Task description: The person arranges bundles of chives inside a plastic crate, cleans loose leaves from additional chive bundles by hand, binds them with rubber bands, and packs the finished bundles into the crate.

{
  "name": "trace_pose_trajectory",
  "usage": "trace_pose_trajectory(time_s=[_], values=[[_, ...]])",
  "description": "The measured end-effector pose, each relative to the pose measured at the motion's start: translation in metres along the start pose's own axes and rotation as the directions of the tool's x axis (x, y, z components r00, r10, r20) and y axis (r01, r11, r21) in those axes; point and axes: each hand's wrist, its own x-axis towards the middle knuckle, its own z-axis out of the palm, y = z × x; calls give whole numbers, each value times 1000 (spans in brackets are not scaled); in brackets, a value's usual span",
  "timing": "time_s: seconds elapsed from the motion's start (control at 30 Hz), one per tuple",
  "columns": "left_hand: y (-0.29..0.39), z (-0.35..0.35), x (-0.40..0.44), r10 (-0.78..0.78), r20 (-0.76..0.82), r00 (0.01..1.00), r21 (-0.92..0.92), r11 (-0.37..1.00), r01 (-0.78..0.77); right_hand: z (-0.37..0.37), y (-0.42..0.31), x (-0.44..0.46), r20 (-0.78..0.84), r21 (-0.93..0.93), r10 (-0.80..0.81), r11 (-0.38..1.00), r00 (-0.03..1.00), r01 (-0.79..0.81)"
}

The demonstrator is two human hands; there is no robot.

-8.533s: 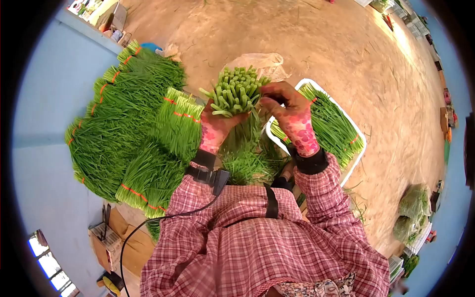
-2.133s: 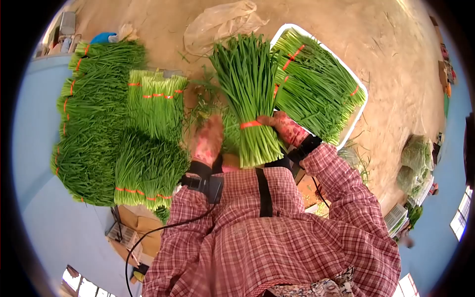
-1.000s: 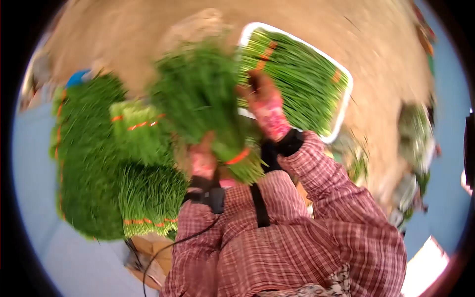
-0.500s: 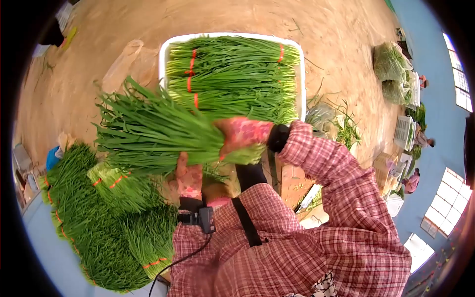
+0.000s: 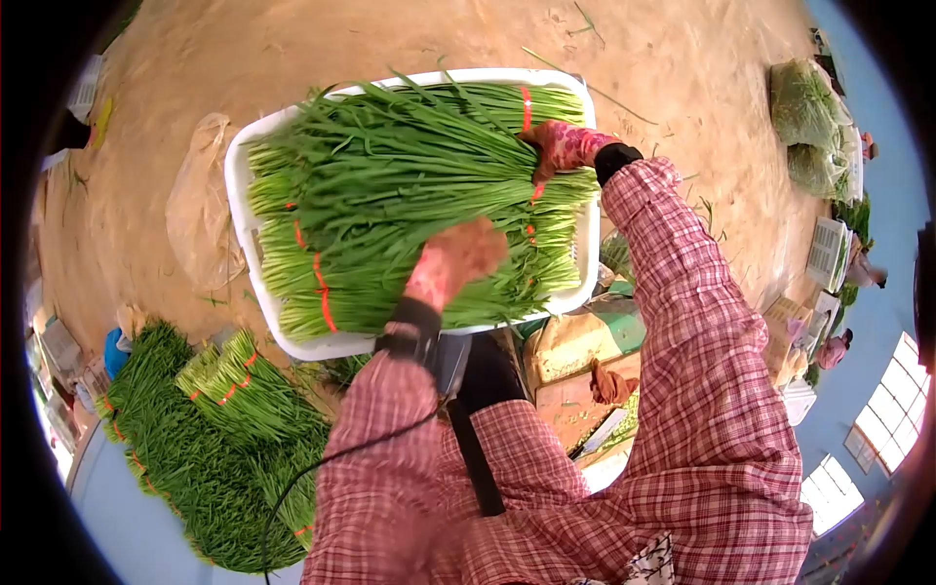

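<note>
Over the white crate point(image 5: 235, 185), the right hand point(image 5: 564, 146) clasps a chive bunch point(image 5: 419, 166) near its red band point(image 5: 537, 191), apparently to align it lengthwise; whether the left hand point(image 5: 456, 258) grips, blur hides.

The brown floor point(image 5: 673, 58) carries a crumpled clear plastic bag point(image 5: 200, 210) just left of the white crate point(image 5: 237, 180), with loose green blades point(image 5: 590, 21) scattered beyond the crate's far side. The crate itself bears long green bunches point(image 5: 390, 175) tied with orange bands, laid flat and crosswise, close together, their leaves overlapping; what supports the crate is hidden
</note>
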Motion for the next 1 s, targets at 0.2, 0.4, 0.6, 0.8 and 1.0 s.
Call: trace_pose_trajectory(time_s=[0.2, 0.4, 0.6, 0.8, 1.0], values=[[86, 93, 29, 613, 595, 520, 803, -478, -357, -25, -15, -3, 19, -104, -57, 993, 998, 59], [118, 83, 50, 259, 331, 907, 492, -868, 68, 15, 28, -49, -617, 100, -120, 968, 777, 229], [94, 64, 2, 282, 202, 938, 465, -870, 161, 97, 19, -35, -654, -552, -335, 824, 679, -125], [86, 12, 29, 412, 360, 837, 439, -867, 238, 74, 28, -13, -685, -530, -321, 836, 654, -144], [91, 16, 56, 387, 235, 892, 494, -838, 233, 75, 43, -9, -696, -552, -350, 819, 627, -155]])
